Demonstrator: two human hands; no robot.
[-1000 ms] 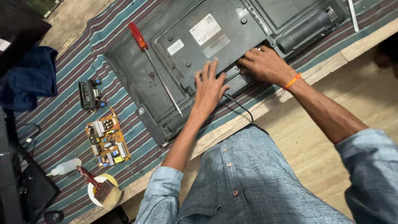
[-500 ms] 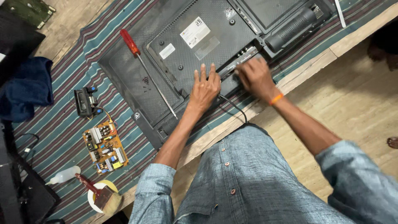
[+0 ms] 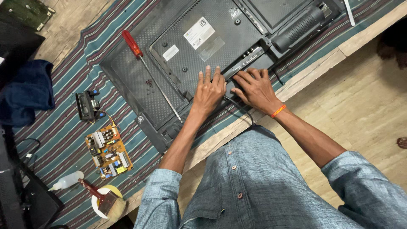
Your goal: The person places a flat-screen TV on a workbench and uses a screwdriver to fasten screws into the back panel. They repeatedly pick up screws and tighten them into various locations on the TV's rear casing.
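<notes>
Both of my hands rest on the dark back cover (image 3: 169, 63) of a flat television set lying face down on a striped cloth (image 3: 72, 123). My left hand (image 3: 209, 91) lies flat with the fingers spread and straight, palm pressed on the cover near its near edge, gripping nothing. My right hand (image 3: 253, 88) sits just beside it to the right, fingers bent and their tips pushed against the edge of the cover by the connector strip (image 3: 248, 57); I cannot tell whether it pinches anything. An orange band (image 3: 278, 111) circles my right wrist. A black cable (image 3: 241, 111) curves out from under my hands toward my body.

Left of my hands, a long screwdriver with a red handle (image 3: 150, 74) lies slanted across the cover, with a few small screws (image 3: 149, 81) beside its shaft. Farther left on the cloth lies a small black speaker part (image 3: 85, 106), and nearer me an orange-brown circuit board (image 3: 108, 150). Near the cloth's near left edge are a white squeeze bottle (image 3: 68, 181) and a brush with a red handle (image 3: 104, 199) resting on a roll of tape (image 3: 97, 201). A dark blue cloth (image 3: 25, 91) lies at the far left.
</notes>
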